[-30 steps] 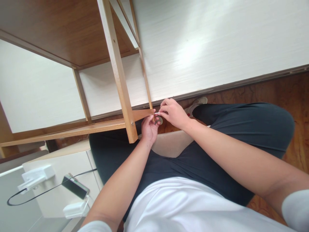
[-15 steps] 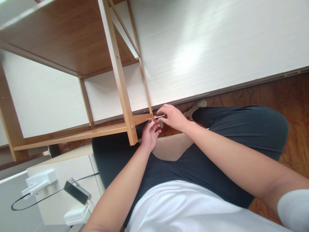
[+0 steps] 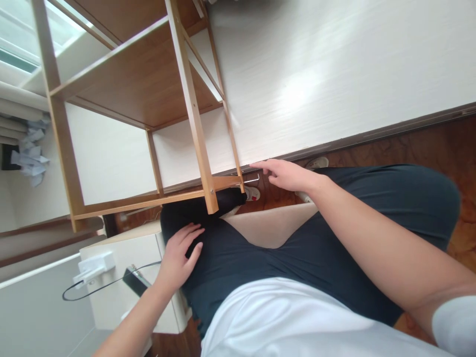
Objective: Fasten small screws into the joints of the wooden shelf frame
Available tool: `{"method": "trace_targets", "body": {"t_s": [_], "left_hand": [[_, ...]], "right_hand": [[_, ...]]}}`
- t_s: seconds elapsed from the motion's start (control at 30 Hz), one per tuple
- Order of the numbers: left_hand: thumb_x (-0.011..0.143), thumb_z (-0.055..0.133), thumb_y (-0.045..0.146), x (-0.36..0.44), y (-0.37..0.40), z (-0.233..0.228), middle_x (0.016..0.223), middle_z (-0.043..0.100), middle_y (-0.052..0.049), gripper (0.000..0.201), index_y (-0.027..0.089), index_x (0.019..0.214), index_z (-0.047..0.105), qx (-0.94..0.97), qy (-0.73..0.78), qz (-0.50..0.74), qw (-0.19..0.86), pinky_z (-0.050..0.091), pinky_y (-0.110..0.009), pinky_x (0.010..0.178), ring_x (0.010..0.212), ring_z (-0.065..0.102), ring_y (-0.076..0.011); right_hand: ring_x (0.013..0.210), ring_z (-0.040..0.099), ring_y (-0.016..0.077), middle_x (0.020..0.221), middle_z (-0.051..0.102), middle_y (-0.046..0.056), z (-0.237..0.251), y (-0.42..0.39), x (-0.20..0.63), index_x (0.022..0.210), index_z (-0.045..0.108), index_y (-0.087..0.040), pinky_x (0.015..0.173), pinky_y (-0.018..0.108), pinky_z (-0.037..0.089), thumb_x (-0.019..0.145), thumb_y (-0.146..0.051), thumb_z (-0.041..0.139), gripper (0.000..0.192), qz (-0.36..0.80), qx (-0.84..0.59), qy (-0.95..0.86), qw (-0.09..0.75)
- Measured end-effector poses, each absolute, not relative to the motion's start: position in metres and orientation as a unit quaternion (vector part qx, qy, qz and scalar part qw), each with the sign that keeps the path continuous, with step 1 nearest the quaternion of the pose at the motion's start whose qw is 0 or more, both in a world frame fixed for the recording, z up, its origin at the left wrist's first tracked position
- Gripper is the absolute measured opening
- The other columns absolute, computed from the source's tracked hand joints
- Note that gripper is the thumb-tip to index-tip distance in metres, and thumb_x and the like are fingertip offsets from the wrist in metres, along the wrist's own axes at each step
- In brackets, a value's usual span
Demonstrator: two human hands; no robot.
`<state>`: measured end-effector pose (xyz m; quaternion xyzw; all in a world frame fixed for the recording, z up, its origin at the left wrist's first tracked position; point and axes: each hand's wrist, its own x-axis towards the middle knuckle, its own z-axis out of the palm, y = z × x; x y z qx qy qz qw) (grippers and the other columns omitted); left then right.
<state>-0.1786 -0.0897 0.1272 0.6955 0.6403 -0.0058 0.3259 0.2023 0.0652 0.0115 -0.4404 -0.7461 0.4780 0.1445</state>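
A wooden shelf unit (image 3: 196, 124) stands to the left with its lower end between me and the white panel. From the foot of its far leg a small L-shaped hex key (image 3: 253, 180) sticks out sideways, with its short end bent up. My right hand (image 3: 288, 174) is just right of the hex key, fingers stretched out and apart from it, holding nothing. My left hand (image 3: 182, 255) lies with spread fingers over my left thigh, away from the shelf unit, with nothing in it.
A broad white panel (image 3: 334, 74) fills the back right, edged by a dark rail. At the lower left, a white cabinet (image 3: 134, 243) carries a white plug adapter (image 3: 94, 267), a black cable and a phone (image 3: 136, 281). Crumpled paper (image 3: 32, 153) is at the far left.
My left hand has left the shelf leg and moved down-left to my thigh. The right hand has let go of the hex key, which stays in the leg. My view has shifted left.
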Motion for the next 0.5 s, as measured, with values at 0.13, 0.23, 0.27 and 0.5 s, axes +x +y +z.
{"method": "trace_targets", "body": {"t_s": [0.13, 0.23, 0.27, 0.5], "left_hand": [[0.084, 0.055, 0.041, -0.232, -0.092, 0.113, 0.152, 0.056, -0.005, 0.062, 0.035, 0.146, 0.058, 0.805, 0.513, -0.090, 0.284, 0.021, -0.058, 0.124, 0.145, 0.045, -0.0363], [0.083, 0.050, 0.044, -0.247, -0.085, 0.095, 0.153, 0.055, -0.007, 0.069, 0.032, 0.151, 0.053, 0.853, 0.445, -0.086, 0.258, 0.017, -0.058, 0.125, 0.147, 0.043, -0.0358], [0.084, 0.048, 0.044, -0.250, -0.083, 0.091, 0.154, 0.054, -0.007, 0.070, 0.030, 0.152, 0.051, 0.868, 0.422, -0.074, 0.249, 0.017, -0.057, 0.125, 0.148, 0.043, -0.0353], [0.092, 0.037, 0.046, -0.256, -0.081, 0.079, 0.154, 0.054, -0.010, 0.067, 0.025, 0.154, 0.047, 0.892, 0.394, -0.032, 0.218, 0.022, -0.057, 0.122, 0.149, 0.041, -0.0334]], "right_hand": [[0.084, 0.063, 0.0198, 0.105, 0.074, 0.003, 0.015, 0.065, 0.206, 0.150, 0.055, -0.033, 0.078, 0.029, 0.048, 0.081, 0.000, 0.055, 0.076, 0.488, -0.424, -0.754, 0.113], [0.080, 0.062, 0.0192, 0.101, 0.075, 0.003, 0.021, 0.069, 0.209, 0.150, 0.055, -0.035, 0.073, 0.027, 0.046, 0.082, -0.002, 0.054, 0.076, 0.495, -0.421, -0.756, 0.084], [0.079, 0.062, 0.0187, 0.100, 0.075, 0.003, 0.023, 0.071, 0.211, 0.150, 0.055, -0.035, 0.073, 0.026, 0.045, 0.083, -0.002, 0.054, 0.075, 0.498, -0.417, -0.757, 0.074], [0.072, 0.062, 0.0151, 0.107, 0.075, 0.004, 0.039, 0.084, 0.225, 0.145, 0.062, -0.033, 0.071, 0.023, 0.045, 0.086, -0.011, 0.052, 0.063, 0.522, -0.398, -0.754, 0.020]]}}
